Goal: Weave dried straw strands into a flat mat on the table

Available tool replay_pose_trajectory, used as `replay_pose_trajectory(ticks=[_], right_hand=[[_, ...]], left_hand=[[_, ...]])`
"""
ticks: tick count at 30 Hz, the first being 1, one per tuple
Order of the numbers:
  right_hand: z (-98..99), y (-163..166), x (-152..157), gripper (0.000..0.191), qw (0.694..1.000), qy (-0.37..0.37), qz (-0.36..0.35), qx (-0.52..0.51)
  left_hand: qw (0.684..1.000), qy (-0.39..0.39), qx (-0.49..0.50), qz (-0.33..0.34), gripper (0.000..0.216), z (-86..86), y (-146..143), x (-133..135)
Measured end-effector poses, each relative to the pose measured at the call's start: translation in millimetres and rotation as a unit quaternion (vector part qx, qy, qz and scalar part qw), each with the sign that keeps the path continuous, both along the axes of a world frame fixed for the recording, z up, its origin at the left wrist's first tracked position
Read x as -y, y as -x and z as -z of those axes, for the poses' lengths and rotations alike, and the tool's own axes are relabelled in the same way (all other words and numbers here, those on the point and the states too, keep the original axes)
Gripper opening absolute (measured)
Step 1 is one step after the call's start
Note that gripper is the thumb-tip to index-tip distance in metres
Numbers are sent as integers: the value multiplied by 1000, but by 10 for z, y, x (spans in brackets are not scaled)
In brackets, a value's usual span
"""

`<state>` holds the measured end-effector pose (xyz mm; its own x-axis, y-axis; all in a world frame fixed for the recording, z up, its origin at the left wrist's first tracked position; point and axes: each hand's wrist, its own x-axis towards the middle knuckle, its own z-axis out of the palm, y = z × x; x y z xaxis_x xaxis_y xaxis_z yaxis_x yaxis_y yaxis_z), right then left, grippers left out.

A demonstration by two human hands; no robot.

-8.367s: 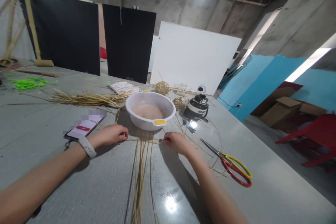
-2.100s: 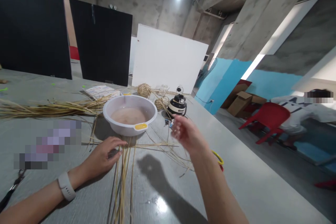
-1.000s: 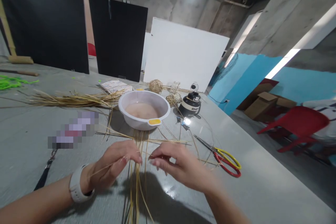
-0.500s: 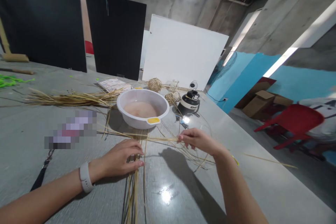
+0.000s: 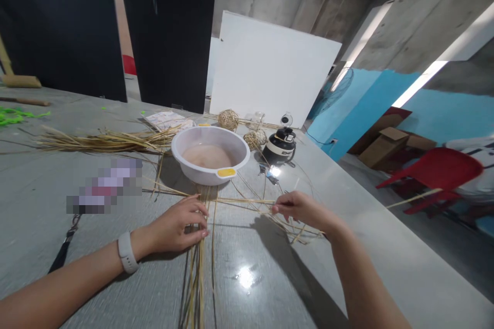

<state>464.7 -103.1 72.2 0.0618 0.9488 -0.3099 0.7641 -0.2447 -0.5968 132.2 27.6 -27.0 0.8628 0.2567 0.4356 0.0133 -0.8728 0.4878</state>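
My left hand (image 5: 185,223) rests on a lengthwise bundle of thin bamboo strips (image 5: 196,288), thumb and fingers apart, fingertips pressing them against the table. To the right, my right hand (image 5: 295,208) pinches a crosswise bamboo strip (image 5: 243,200) between thumb and fingertips, just above the tabletop. That strip runs left over the bundle near my left fingertips; whether it weaves over or under each one, I cannot tell. Looser, curved strips (image 5: 297,234) lie beneath and beyond my right hand. Behind the crossing stands a white basin (image 5: 193,169) with cloudy water.
More strips (image 5: 104,141) are piled at left. Woven balls (image 5: 228,120) and a black bottle with its lid up (image 5: 278,148) stand behind the basin. A blurred-out item with a strap (image 5: 62,254) lies left. Past the table's right edge, a red chair (image 5: 436,172) stands near a person.
My right hand has moved a little right, drawing the pinched strip along. The strip's far end now reaches out past the right table edge. My left hand stays on the bundle.
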Motion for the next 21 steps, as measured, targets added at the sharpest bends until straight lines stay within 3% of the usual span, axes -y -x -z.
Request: replay_pose_trajectory(ticks=[5, 11, 21], right_hand=[[-35, -121, 99, 50, 999, -6, 29, 43], [-126, -174, 297, 49, 996, 37, 50, 61], [-32, -320, 435, 47, 995, 40, 54, 79]], left_hand=[[1000, 0, 5, -2, 8, 18, 1, -15], [1000, -5, 7, -7, 8, 31, -7, -25], [1000, -15, 10, -12, 9, 16, -6, -32]])
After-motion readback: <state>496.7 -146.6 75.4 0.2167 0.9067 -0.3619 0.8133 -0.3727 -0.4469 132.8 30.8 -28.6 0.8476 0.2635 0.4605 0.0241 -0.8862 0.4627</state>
